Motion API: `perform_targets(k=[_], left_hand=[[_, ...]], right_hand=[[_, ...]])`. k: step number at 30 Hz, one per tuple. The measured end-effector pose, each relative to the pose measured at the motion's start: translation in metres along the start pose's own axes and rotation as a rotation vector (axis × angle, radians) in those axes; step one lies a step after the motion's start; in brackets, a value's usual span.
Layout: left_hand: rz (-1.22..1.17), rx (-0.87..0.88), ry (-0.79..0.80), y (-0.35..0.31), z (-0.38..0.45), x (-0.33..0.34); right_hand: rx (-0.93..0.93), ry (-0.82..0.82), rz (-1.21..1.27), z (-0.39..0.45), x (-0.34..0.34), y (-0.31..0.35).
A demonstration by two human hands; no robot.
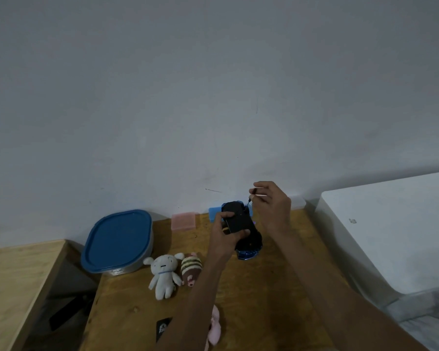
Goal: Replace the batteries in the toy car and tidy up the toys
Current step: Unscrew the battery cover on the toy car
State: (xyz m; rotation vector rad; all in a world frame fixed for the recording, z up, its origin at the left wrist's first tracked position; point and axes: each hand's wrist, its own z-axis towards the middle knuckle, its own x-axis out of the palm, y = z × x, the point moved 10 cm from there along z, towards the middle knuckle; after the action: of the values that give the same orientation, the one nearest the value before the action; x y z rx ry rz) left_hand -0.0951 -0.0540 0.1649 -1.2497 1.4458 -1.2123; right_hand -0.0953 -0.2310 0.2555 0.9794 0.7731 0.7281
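Firmly closed: left grip (226,233) around toy car (240,224), right grip (271,206) pinching screwdriver (251,198).

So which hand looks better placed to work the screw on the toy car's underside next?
Probably the right hand: it pinches a small screwdriver with its tip down at the toy car. The left hand is wrapped around the car, holding it off the table.

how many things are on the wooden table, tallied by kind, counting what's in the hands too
soft toys: 3 (white, striped, pink)
toy car: 1
screwdriver: 1
tub with blue lid: 1
small plastic boxes: 2 (pink, blue)
black card: 1
total: 9
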Motion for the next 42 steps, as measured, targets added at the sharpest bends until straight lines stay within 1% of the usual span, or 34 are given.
perform_targets(k=[4, 6, 8, 10, 14, 18, 21, 25, 27, 29, 31, 32, 34, 35, 36, 38, 40, 42], left_hand=[[0.004, -0.009, -0.017, 0.006, 0.000, -0.007], [-0.008, 0.007, -0.006, 0.007, -0.002, -0.007], [-0.024, 0.014, 0.002, 0.009, -0.003, -0.007], [-0.024, 0.018, 0.005, 0.013, -0.003, -0.006], [-0.005, 0.018, 0.021, 0.023, 0.003, -0.002], [-0.009, -0.009, 0.042, 0.047, 0.012, 0.002], [-0.027, -0.029, 0.072, 0.066, 0.016, 0.006], [-0.028, -0.066, 0.079, 0.083, 0.013, 0.010], [-0.020, -0.061, 0.084, 0.085, 0.011, 0.012], [-0.016, -0.060, 0.089, 0.086, 0.009, 0.013], [-0.029, -0.058, 0.094, 0.083, 0.007, 0.013], [-0.038, -0.055, 0.096, 0.079, 0.006, 0.013], [-0.045, -0.049, 0.093, 0.072, 0.005, 0.011], [-0.042, -0.047, 0.089, 0.068, 0.004, 0.009], [-0.035, -0.044, 0.084, 0.065, 0.004, 0.006], [-0.014, -0.027, 0.080, 0.060, 0.003, 0.002], [0.012, -0.003, 0.076, 0.057, 0.002, -0.002], [0.024, 0.013, 0.065, 0.055, 0.000, -0.008]], right_hand=[[0.042, -0.079, 0.031, 0.004, -0.013, -0.004], [0.072, -0.107, 0.000, 0.004, -0.020, -0.012], [0.139, -0.108, -0.055, -0.002, -0.025, -0.032], [0.215, -0.076, -0.141, -0.014, -0.028, -0.059], [0.375, 0.042, -0.326, -0.056, -0.032, -0.125], [0.545, 0.048, -0.434, -0.110, -0.039, -0.185], [0.593, 0.145, -0.514, -0.140, -0.037, -0.210], [0.576, 0.222, -0.576, -0.160, -0.039, -0.212], [0.560, 0.245, -0.578, -0.162, -0.038, -0.211], [0.570, 0.293, -0.635, -0.159, -0.035, -0.210], [0.630, 0.234, -0.666, -0.148, -0.041, -0.209], [0.627, 0.176, -0.622, -0.137, -0.041, -0.203], [0.558, 0.065, -0.414, -0.109, -0.036, -0.177], [0.511, 0.046, -0.310, -0.094, -0.031, -0.160], [0.460, 0.064, -0.238, -0.078, -0.024, -0.145], [0.363, 0.178, -0.171, -0.055, -0.003, -0.113], [0.291, 0.332, -0.194, -0.043, 0.023, -0.094], [0.262, 0.453, -0.265, -0.043, 0.044, -0.089]])
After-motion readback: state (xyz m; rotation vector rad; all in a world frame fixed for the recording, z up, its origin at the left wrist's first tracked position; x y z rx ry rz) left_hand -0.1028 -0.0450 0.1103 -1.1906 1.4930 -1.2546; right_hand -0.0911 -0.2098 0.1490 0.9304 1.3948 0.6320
